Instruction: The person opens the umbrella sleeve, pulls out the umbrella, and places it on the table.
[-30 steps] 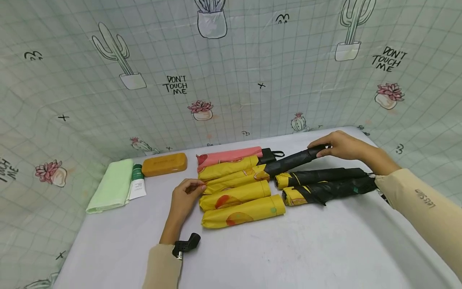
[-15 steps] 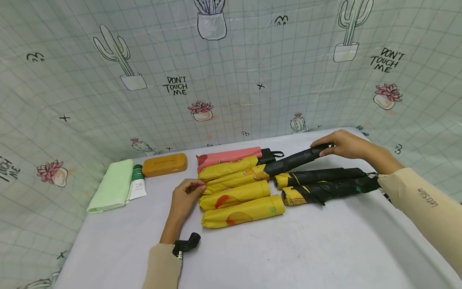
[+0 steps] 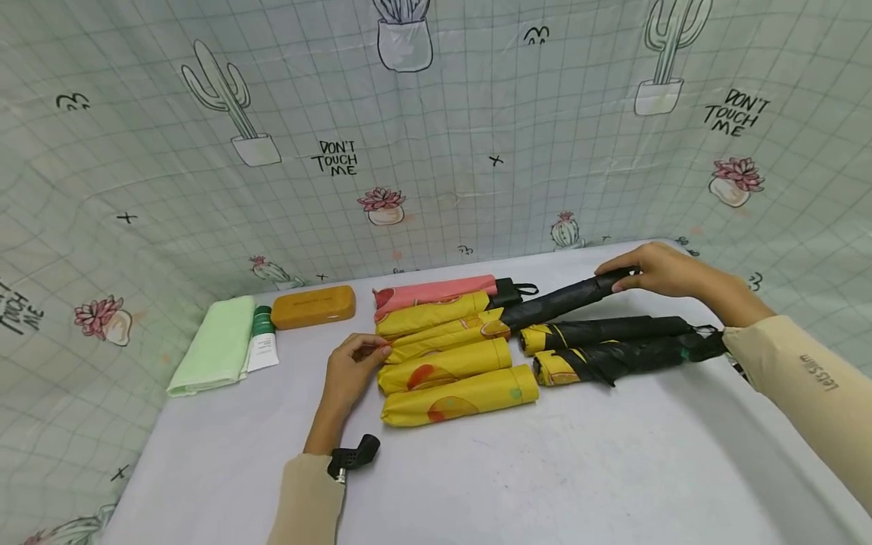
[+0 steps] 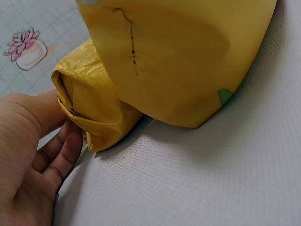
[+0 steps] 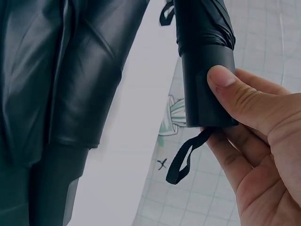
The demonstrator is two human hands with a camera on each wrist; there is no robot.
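A folded black umbrella [image 3: 559, 303] lies partly inside a yellow fruit-print sleeve [image 3: 443, 337], its handle end raised to the right. My right hand [image 3: 671, 274] grips that handle [image 5: 207, 99], thumb on one side and fingers behind; a wrist loop [image 5: 181, 165] dangles below. At the other end my left hand [image 3: 350, 371] pinches the sleeve's closed tip [image 4: 96, 113] between thumb and fingers. Two more yellow sleeves [image 3: 446, 365] lie in front of it. Behind are a yellow-sleeved umbrella [image 3: 432, 314] and a pink-sleeved one [image 3: 439, 292].
Two bare black-and-yellow folded umbrellas [image 3: 609, 333] lie beneath my right forearm. At the left are a light green cloth [image 3: 214, 344], a green-and-white tube [image 3: 263, 341] and an orange-brown case [image 3: 313, 306]. A cactus-print curtain [image 3: 436, 151] rises behind the white table [image 3: 545, 477].
My right hand has shifted slightly right with the umbrella handle, and a bit more black shows past the sleeve's mouth. My left hand keeps its pinch on the sleeve tip.
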